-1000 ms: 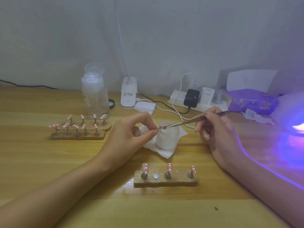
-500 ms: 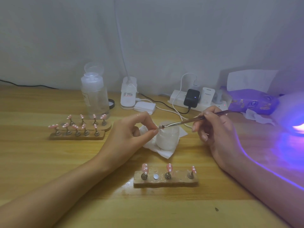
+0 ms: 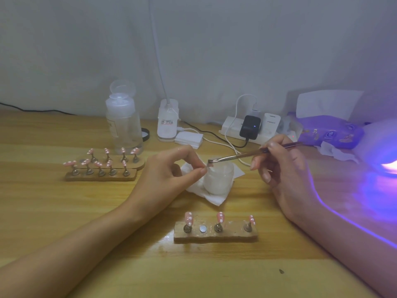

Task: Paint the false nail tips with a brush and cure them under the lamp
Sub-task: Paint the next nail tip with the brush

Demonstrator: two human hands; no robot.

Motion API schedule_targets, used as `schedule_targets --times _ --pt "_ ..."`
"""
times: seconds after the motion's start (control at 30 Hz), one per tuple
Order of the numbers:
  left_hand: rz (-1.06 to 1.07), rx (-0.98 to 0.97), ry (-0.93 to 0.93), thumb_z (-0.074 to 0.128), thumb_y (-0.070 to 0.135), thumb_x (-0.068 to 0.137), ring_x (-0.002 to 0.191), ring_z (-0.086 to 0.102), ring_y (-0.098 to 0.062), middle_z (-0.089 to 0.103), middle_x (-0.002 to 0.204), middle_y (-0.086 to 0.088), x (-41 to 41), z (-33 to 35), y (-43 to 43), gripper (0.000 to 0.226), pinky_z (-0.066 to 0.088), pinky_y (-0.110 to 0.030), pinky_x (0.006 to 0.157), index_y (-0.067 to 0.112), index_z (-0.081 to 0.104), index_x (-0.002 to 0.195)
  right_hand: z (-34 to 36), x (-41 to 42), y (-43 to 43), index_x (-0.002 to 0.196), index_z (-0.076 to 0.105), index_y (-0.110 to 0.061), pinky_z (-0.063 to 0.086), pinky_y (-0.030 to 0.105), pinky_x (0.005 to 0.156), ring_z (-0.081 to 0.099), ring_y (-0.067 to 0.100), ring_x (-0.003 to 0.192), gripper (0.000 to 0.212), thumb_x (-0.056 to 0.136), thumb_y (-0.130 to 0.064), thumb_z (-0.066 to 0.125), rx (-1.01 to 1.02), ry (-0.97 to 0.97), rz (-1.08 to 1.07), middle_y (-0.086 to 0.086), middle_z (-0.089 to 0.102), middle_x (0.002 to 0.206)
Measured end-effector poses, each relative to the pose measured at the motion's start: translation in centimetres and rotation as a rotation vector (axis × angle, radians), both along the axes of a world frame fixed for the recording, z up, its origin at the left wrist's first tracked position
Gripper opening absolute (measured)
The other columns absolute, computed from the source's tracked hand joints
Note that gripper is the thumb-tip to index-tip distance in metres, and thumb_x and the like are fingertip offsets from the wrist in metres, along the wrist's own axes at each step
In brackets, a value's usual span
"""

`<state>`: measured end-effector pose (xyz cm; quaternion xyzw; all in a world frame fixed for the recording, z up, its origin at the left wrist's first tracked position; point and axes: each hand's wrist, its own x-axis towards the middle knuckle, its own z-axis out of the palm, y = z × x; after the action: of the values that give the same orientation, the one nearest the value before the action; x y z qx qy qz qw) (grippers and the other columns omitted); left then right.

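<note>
Left hand (image 3: 169, 175) fingers pinch a barely visible nail tip (image 3: 206, 167) above the white jar (image 3: 218, 179) mid-counter, right hand (image 3: 281, 168) fingers grip the brush (image 3: 240, 155), bristles at the tip; recommended: steady pinch, light even strokes.

Glossy wooden table (image 3: 64, 211), frosted jar (image 3: 219, 179)

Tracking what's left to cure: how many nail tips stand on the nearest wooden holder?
3 on the holder: left tip, middle tip, right tip. One seat between the left and middle tips is bare; none looks hidden.
</note>
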<state>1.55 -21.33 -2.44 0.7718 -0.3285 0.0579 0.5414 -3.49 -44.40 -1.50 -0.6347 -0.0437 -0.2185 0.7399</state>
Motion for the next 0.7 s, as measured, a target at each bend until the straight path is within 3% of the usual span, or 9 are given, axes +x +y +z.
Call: schedule_targets --times 0.23,0.33,0.47,0.6,0.7 --pt "0.012 0.000 0.001 0.077 0.019 0.085 0.056 0.055 0.008 0.072 0.084 0.012 -0.04 0.15 -0.16 0.009 0.038 -0.007 0.050 0.022 0.071 0.080 0.04 -0.03 -0.07 0.077 0.048 -0.019 0.024 0.022 0.041 0.039 0.012 0.040 0.025 0.101 -0.013 0.043 0.031 0.019 -0.063 0.008 0.063 0.058" --pt "0.015 -0.012 0.013 0.077 0.019 0.084 0.053 0.053 0.007 0.072 0.083 0.011 -0.04 0.11 -0.22 0.008 0.037 -0.006 0.050 0.021 0.072 0.079 0.07 -0.10 0.17 0.076 0.048 -0.021 0.023 0.023 0.041 0.041 0.012 0.041 0.022 0.098 -0.018 0.045 -0.025 0.012 -0.014 0.009 0.064 0.060" --pt "0.008 -0.037 0.034 0.077 0.020 0.084 0.048 0.050 0.003 0.072 0.082 0.010 -0.13 0.13 -0.25 0.009 0.035 -0.007 0.050 0.019 0.071 0.077 0.07 -0.11 0.00 0.075 0.047 -0.019 0.028 0.018 0.040 0.037 0.013 0.041 0.028 0.101 -0.011 0.042 -0.003 0.067 -0.084 0.008 0.061 0.055" --pt "0.007 -0.026 0.028 0.078 0.022 0.083 0.049 0.050 0.003 0.072 0.082 0.011 -0.12 0.18 -0.24 0.009 0.036 -0.007 0.049 0.021 0.071 0.077 0.13 -0.23 0.03 0.079 0.046 -0.019 0.024 0.021 0.040 0.042 0.012 0.042 0.019 0.098 -0.020 0.046 -0.004 -0.010 -0.036 0.008 0.065 0.060" --pt "0.006 -0.028 0.034 0.077 0.025 0.083 0.046 0.046 0.000 0.072 0.083 0.011 -0.04 0.10 -0.18 0.009 0.036 -0.010 0.049 0.022 0.071 0.077 0.02 -0.12 0.12 0.078 0.047 -0.017 0.024 0.024 0.041 0.039 0.013 0.041 0.022 0.100 -0.015 0.044 -0.047 0.046 -0.054 0.009 0.063 0.059"
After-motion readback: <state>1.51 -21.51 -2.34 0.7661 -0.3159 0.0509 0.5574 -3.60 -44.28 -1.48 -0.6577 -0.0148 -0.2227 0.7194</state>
